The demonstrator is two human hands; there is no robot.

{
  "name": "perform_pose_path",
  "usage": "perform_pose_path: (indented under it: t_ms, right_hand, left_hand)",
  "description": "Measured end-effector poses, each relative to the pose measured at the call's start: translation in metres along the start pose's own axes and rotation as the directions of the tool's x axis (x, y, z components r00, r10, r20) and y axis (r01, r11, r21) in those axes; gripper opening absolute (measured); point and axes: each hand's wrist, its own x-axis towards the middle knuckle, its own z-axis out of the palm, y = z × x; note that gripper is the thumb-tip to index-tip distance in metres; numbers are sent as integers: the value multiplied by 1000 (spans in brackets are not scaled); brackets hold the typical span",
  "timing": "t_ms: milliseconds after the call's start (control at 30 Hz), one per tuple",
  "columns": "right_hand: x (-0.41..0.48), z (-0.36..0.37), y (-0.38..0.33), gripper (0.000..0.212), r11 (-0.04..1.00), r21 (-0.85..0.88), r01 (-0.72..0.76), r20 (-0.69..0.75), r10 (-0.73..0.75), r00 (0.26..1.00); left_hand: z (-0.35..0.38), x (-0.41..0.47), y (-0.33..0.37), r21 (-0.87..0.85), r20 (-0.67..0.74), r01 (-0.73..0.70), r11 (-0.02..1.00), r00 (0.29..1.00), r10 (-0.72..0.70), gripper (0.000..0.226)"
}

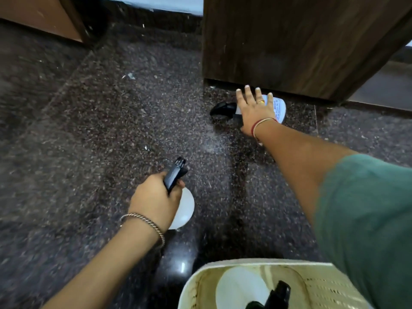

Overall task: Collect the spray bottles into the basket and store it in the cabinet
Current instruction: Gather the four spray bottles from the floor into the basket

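**Reaching for the last loose bottle at the cabinet foot**

Kneeling or bent low over a dark speckled stone floor point(111, 112). Left hand point(156, 199) is wrapped tight round the black trigger head of a white spray bottle point(184, 208), held clear of the floor, body hanging down. Right hand point(254, 110) is stretched far forward, fingers point(247, 91) spread wide and flat, hovering over or just touching a second spray bottle point(279, 108) that lies on its side against the foot of a dark wooden cabinet point(289, 41). No grip closed on it yet. Its black nozzle points left; its labelled body sits close to the gap under the cabinet.

Cream perforated basket point(323, 286) stands at the near edge, close to the body, with one bottle point(238, 286) already in it.

Risks, as judged:
- A flat-handed push could roll the lying bottle into the gap under the cabinet, out of easy reach.
- The arm is at full stretch, so balance is poor; a lurch could knock the basket.
- The left hand holds by the trigger; squeezing harder while leaning may discharge spray onto the polished floor.
- Frame is motion-blurred, so exact contact at the right hand cannot be told.
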Motion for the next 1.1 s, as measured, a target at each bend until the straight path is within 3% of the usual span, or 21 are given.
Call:
perform_pose_path:
  t_ms: [133,267,433,600,733,800,900,1000,1033,1100]
  right_hand:
    - [12,-2,-3,79,996,-44,-74,90,78,993]
    - [5,-9,-12,46,981,-196,-6,87,24,996]
    - [-28,-4,-22,41,971,-224,87,118,-62,991]
    - [-81,-8,-25,48,992,-56,112,116,-105,988]
    - [-135,-24,-3,30,950,308,46,1,-49,999]
    - [-167,-41,14,24,810,586,-27,-58,76,995]
    - [-218,-82,35,31,462,875,-141,13,268,963]
    - [-267,-123,60,42,58,975,-214,167,445,880]
    - [-282,-132,69,41,-26,976,-216,201,486,851]
    - [-315,-153,86,35,-70,972,-225,228,524,821]
  left_hand:
    - [-1,-1,2,16,-2,-5,1000,1000,5,17]
    - [-2,-3,0,-8,13,14,1000,1000,-14,18]
    - [-3,-4,0,-7,21,24,1000,999,-24,21]
    - [-8,0,-3,73,53,95,993,994,-99,31]
    - [-22,-6,1,181,161,138,974,973,-167,41]
    - [-30,-21,8,194,144,145,970,974,-175,37]
    - [-55,-56,28,181,84,179,967,977,-197,31]
    - [-92,-92,54,153,25,186,971,981,-192,24]
    - [-107,-103,65,139,15,185,973,982,-189,18]
    - [-137,-124,94,107,53,167,980,983,-174,11]
